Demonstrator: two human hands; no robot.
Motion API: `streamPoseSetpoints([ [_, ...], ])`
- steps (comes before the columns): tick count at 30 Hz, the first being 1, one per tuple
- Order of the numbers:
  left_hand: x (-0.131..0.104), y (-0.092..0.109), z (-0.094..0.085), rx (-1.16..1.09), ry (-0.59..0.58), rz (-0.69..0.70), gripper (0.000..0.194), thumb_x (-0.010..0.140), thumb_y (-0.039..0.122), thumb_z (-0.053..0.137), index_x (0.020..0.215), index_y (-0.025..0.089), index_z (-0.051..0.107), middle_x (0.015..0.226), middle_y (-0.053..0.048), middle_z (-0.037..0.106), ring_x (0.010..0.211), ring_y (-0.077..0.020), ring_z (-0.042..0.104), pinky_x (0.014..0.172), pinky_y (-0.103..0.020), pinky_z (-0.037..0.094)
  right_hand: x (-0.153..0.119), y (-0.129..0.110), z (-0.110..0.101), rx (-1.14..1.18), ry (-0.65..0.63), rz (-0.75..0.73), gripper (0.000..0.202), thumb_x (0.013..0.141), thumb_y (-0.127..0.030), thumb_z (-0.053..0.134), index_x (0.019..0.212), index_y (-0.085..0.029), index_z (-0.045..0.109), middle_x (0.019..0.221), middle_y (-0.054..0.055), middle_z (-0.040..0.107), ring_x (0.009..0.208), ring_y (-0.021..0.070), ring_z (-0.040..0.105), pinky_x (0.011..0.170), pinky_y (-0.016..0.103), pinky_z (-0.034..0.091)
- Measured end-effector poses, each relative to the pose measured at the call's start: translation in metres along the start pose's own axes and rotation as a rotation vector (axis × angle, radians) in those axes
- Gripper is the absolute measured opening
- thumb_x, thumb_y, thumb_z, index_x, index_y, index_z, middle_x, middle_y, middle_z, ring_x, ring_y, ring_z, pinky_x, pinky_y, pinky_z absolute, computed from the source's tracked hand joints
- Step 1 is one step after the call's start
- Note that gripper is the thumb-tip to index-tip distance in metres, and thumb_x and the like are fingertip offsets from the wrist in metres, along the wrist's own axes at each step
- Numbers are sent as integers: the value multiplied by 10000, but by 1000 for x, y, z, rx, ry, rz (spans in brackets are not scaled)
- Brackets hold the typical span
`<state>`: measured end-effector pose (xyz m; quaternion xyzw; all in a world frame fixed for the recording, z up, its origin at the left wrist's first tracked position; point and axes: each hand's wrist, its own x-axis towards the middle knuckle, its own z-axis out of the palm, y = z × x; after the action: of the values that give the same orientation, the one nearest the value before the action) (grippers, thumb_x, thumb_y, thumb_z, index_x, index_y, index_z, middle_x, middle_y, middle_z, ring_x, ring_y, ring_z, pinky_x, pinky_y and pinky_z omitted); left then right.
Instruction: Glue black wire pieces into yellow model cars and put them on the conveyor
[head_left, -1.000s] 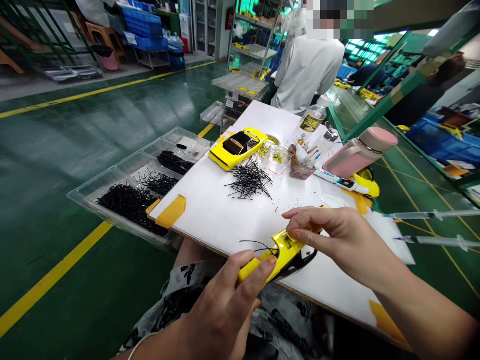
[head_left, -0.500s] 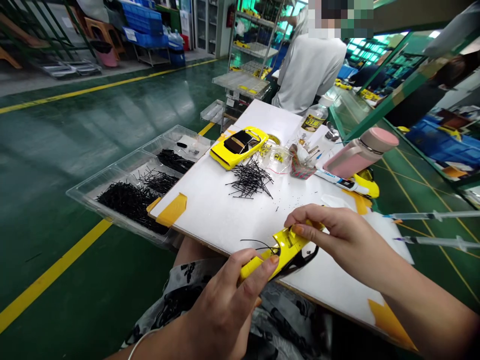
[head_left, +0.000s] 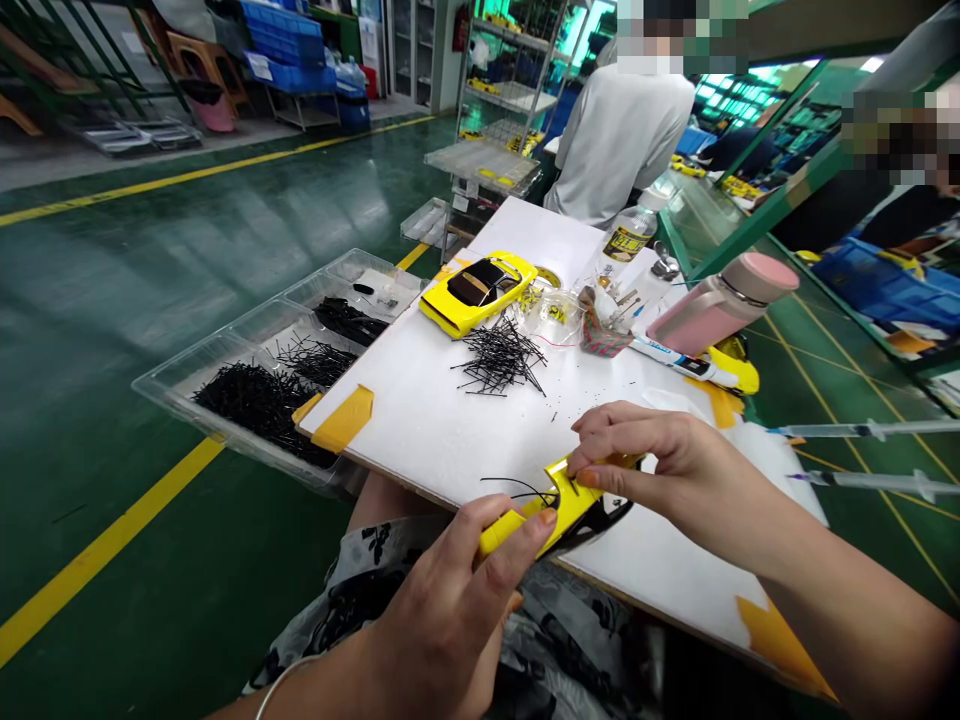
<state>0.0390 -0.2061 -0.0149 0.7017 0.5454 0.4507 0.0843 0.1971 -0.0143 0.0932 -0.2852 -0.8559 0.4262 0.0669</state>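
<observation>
My left hand [head_left: 457,590] is closed around one end of a yellow model car body [head_left: 559,518], which is tilted above the front edge of the board. Two thin black strands [head_left: 517,488] curve out from the body beside my left fingertips. The thumb and fingers of my right hand [head_left: 637,455] are pinched together at the body's upper side. A small dark sliver shows just below those fingertips, and what they pinch is hidden. Farther back on the board stand another yellow model car [head_left: 480,292] with a dark roof and a heap of thin black pieces [head_left: 501,357].
At left, a clear divided tray [head_left: 172,375] holds black pieces. The white board [head_left: 420,420] carries a clear bottle [head_left: 626,240], a pink flask [head_left: 720,305], a marker pen [head_left: 679,362] and a small patterned box [head_left: 604,335]. Two syringes [head_left: 877,484] lie at right. A person in grey [head_left: 626,140] sits ahead.
My right fingertips have shifted slightly left and down along the car body, and the hand's fingers are bent differently. My left hand and the body have hardly moved.
</observation>
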Motion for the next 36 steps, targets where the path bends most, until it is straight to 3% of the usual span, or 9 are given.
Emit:
streamPoseSetpoints([
  [4,0,0,2,8,3,-3,701,858,-67,540,1518,126,405,1394,-163,503,1355,-196,534,1142,-273,483,0,4,-3,8,47,3,147,890,-393,754,841,-277,828,938,37,745,1020,218,681,865,306,527],
  [7,-1,-1,2,28,3,-29,704,871,-40,554,1535,131,395,1389,-162,522,1345,-196,550,1142,-268,479,-5,11,-15,10,187,56,209,860,-472,772,850,-268,815,975,49,781,1193,297,657,998,397,501],
  [10,-1,-5,1,15,7,-104,737,888,6,554,1580,155,345,1398,-160,546,1344,-209,570,1134,-279,491,-17,26,-32,46,420,110,303,789,-538,817,898,-256,815,1027,69,789,1065,311,702,948,440,529],
  [13,0,-12,-2,15,20,-222,790,905,92,583,1619,248,281,1467,-136,534,1371,-238,570,1114,-309,519,-33,46,-45,84,624,141,308,760,-529,840,918,-266,821,984,63,784,917,258,694,816,379,547],
  [15,1,-19,-4,41,11,-307,789,906,176,628,1612,306,301,1504,-111,527,1383,-267,570,1096,-342,541,-43,61,-45,104,684,182,295,771,-509,826,945,-271,829,945,56,779,859,227,676,751,340,530],
  [20,2,-41,-11,74,-23,-456,765,881,403,699,1579,356,389,1540,-67,538,1388,-323,569,1100,-448,544,-53,96,-26,249,636,303,326,737,-486,797,929,-226,839,875,80,777,799,221,685,633,301,500],
  [24,4,-55,-18,141,-80,-476,810,852,527,715,1575,329,408,1544,-71,549,1405,-338,551,1139,-500,503,-50,110,-14,316,618,369,335,717,-475,781,893,-193,823,794,86,770,739,207,675,568,278,460],
  [33,12,-68,-29,233,-208,-510,843,894,640,607,1576,185,413,1505,-162,578,1386,-374,559,1097,-565,511,-37,117,-7,342,648,280,310,750,-452,754,867,-167,787,740,68,753,665,173,653,550,265,456],
  [36,10,-71,-33,297,-238,-461,811,924,636,573,1570,171,419,1513,-175,567,1392,-380,549,1091,-577,511,-35,123,-3,394,668,243,303,760,-439,755,880,-162,778,741,68,757,673,170,666,555,255,467],
])
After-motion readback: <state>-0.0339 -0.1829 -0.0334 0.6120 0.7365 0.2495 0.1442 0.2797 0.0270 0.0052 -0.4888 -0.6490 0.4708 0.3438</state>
